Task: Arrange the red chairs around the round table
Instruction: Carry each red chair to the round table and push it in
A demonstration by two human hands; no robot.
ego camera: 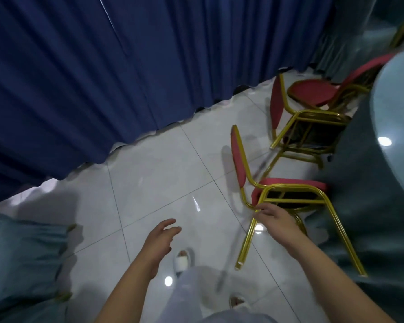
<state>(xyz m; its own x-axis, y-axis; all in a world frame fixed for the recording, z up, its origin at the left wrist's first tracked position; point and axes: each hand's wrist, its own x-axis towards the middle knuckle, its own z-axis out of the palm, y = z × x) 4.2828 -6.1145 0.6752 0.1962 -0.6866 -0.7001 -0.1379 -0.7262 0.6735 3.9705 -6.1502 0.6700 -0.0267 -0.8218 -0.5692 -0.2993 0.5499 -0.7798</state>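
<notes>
- My right hand (269, 215) is pinching the near chair (292, 184) by its frame (289, 188), just left of the table (397, 108).
- My left hand (163, 233) is hanging open, holding nothing.
- I am judging that bringing it onto the frame would be steadying the turn.

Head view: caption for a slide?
Arranging seating: right hand grips the nearest red chair by its gold frame beside the round table; left hand open, holding nothing.
</notes>
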